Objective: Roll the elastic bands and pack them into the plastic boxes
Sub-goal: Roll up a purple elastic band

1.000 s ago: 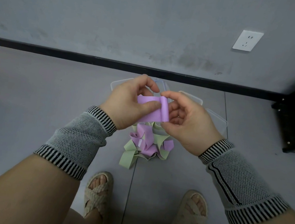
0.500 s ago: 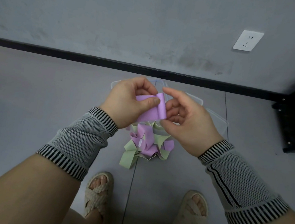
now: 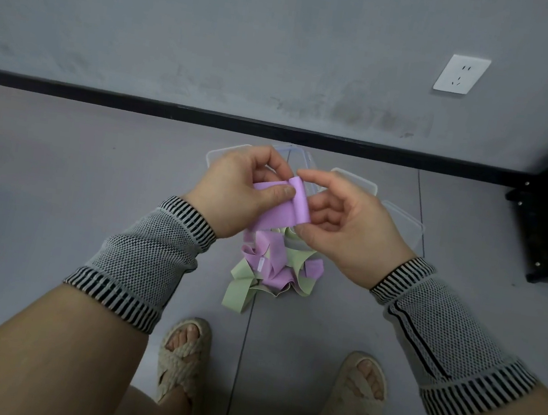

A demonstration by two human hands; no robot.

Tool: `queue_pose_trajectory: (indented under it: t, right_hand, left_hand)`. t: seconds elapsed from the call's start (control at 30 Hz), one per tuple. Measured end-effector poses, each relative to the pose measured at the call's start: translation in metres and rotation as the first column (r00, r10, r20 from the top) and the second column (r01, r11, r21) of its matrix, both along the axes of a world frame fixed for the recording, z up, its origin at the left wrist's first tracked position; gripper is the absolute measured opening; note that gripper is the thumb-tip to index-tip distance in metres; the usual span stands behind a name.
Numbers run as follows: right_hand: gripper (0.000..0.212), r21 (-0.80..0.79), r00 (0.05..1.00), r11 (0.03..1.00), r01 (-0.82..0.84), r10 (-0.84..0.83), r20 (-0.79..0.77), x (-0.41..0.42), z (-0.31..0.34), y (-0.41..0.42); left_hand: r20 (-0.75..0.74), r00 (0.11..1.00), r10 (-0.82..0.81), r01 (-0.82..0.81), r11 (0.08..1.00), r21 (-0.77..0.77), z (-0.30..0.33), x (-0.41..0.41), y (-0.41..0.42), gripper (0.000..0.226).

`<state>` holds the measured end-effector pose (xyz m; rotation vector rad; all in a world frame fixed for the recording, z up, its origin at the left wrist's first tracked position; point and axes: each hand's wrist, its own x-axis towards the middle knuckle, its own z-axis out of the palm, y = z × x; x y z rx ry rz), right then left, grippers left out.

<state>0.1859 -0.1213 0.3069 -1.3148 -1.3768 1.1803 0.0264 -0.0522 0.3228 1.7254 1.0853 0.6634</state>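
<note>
Rolling a purple elastic band (image 3: 281, 210) in mid-air, above the floor (image 3: 61, 181) near its wall-side edge.

Left hand (image 3: 236, 192) pinches the flat tail, thumb on top; right hand (image 3: 343, 222) curls round the started roll, forefinger over it; keep the tail taut and edges aligned for a tight coil; loose bands (image 3: 273, 269) lie heaped below; clear plastic boxes (image 3: 402, 216) sit just beyond, their contents hidden.

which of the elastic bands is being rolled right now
The purple band held up between the left hand and right hand, its right end already curled into a roll. The other purple and green bands lie loose in a pile on the floor below.
</note>
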Motion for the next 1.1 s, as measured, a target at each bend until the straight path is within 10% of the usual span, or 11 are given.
queue_pose_trajectory:
  t: [0.7, 1.1]
  right_hand:
    - [0.068, 0.011, 1.000, 1.000, 0.006, -0.006, 0.021, 0.001, 0.005, 0.001]
    - [0.055, -0.026, 1.000, 1.000, 0.005, -0.005, -0.018, 0.004, 0.002, -0.001]
  left_hand:
    - [0.140, 0.990, -0.019, 0.035, 0.993, -0.115, -0.001, -0.003, 0.003, 0.009]
    - [-0.031, 0.998, -0.060, 0.058, 0.998, -0.039, -0.003, -0.008, 0.005, 0.013]
